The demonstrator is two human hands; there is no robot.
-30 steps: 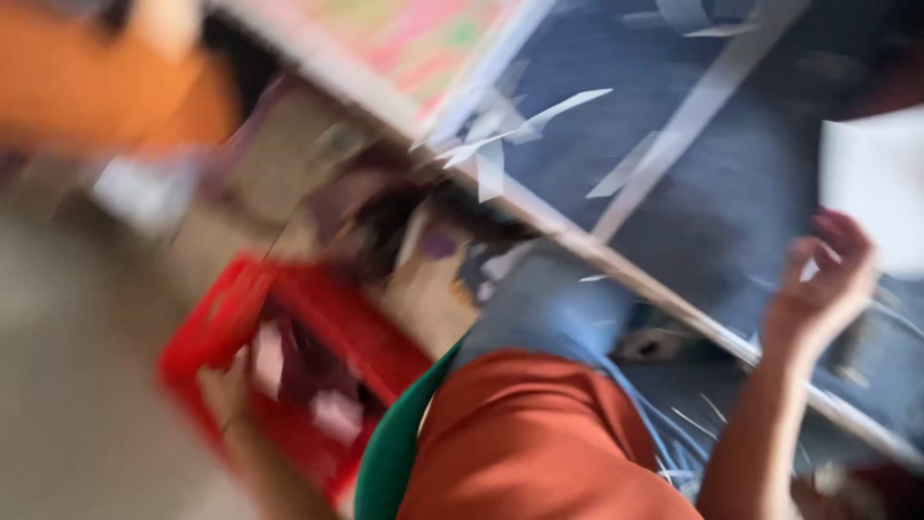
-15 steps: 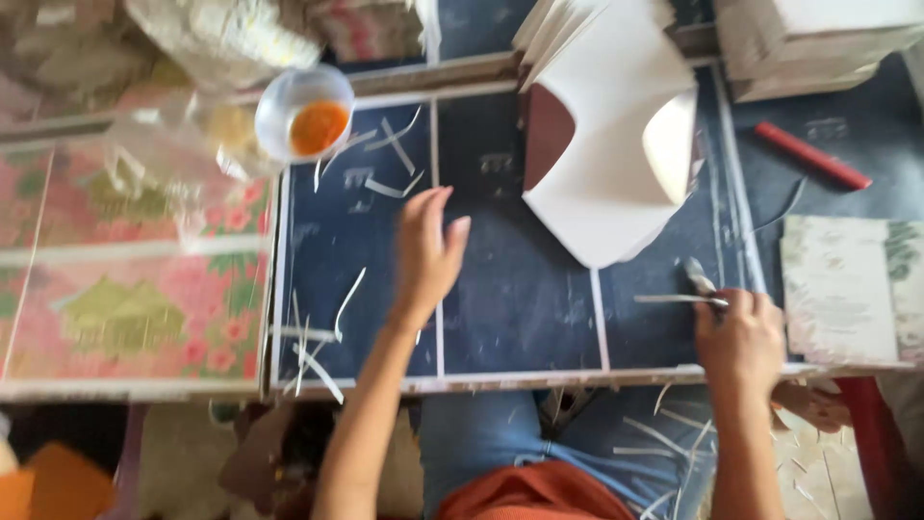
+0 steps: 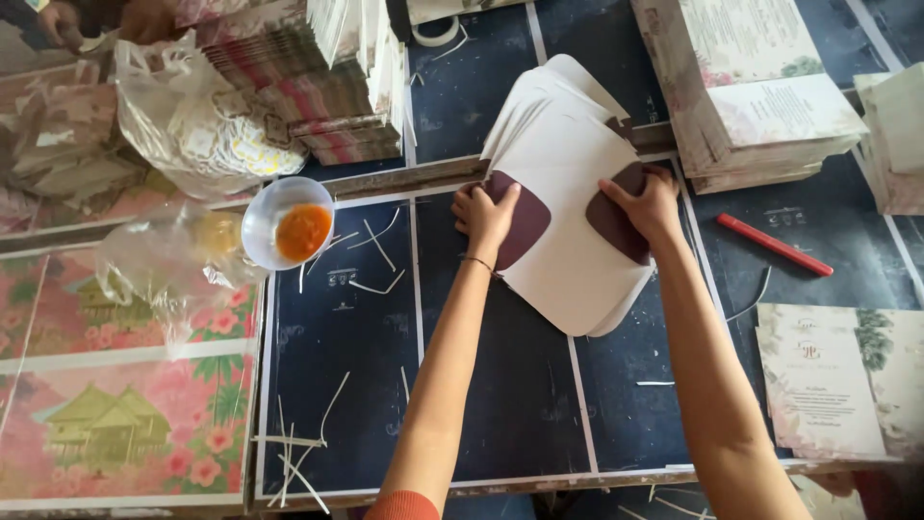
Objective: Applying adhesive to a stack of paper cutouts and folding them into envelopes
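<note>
a fanned stack of white die-cut sheets [image 3: 568, 241] is being pressed flat at the upper centre of the frame, on the dark blue work surface [image 3: 520, 404]. half a second ago the left hand [image 3: 486, 214] was being held spread above bare table while a thin strip was being pinched in the right hand [image 3: 650, 202] near the lower right edge; now both hands are being laid on the stack, and the strip is no longer being held. this is being read as the work having shifted from the scraps to the sheets themselves.

the left hand is being rested with fingers curled over the left maroon flap [image 3: 520, 220], pressing rather than gripping. the right hand is being set palm down on the right maroon flap [image 3: 611, 223], fingers bent over its upper edge; whether the edge is actually being pinched cannot be told.

a small bowl of orange paste [image 3: 287, 223] is being kept to the left of the stack, well apart, beside a crumpled clear plastic bag [image 3: 168, 270]. a red pen [image 3: 773, 245] is lying to the right, and paper slivers [image 3: 294, 453] are being left scattered at the lower left.
</note>
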